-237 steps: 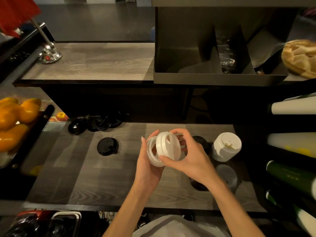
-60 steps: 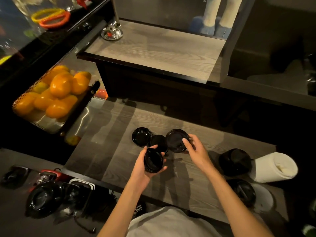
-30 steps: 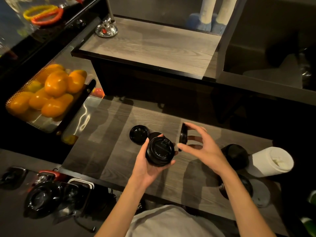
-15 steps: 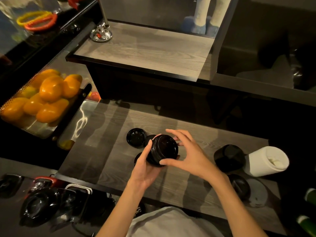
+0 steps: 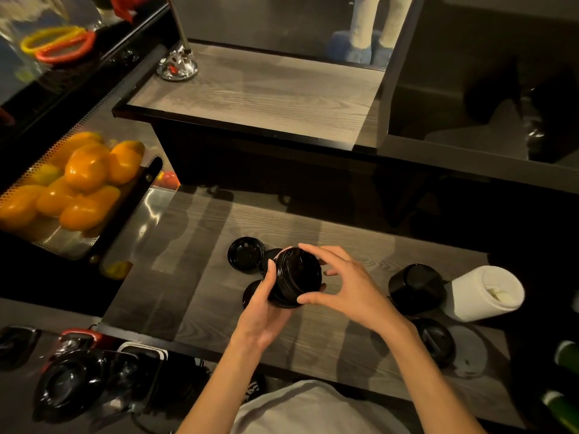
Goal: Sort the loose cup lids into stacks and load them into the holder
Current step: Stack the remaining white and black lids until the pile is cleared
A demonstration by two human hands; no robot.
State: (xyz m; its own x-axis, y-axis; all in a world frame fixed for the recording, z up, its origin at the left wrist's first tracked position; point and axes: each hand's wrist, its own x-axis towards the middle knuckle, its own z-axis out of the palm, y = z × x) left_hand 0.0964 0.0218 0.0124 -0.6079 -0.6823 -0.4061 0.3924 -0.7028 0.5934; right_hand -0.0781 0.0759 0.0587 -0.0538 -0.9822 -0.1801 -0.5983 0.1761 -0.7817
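Note:
My left hand [image 5: 266,311] grips a small stack of black lids [image 5: 297,277] above the lower counter [image 5: 194,277]. My right hand [image 5: 347,289] curls round the stack's right side, thumb and fingertips on the top lid's rim. A loose black lid [image 5: 246,254] lies upside down on the counter just left of the stack; another lid [image 5: 250,292] peeks out below my left hand. To the right lie a black lid stack [image 5: 415,288] and a white lid stack [image 5: 484,292] on their sides. The dark holder [image 5: 470,120] stands at the upper right.
A mesh tray of oranges [image 5: 72,186] sits at the left. More black lids [image 5: 437,339] and a clear lid [image 5: 470,352] lie near the counter's right front. A raised wooden shelf [image 5: 260,95] with a chrome post base [image 5: 177,65] runs behind. Green-tipped cup stacks [image 5: 567,358] are at far right.
My right hand picked a black lid off the counter, brought it over and set it onto the stack held by my left hand. Both hands now hold the stack together.

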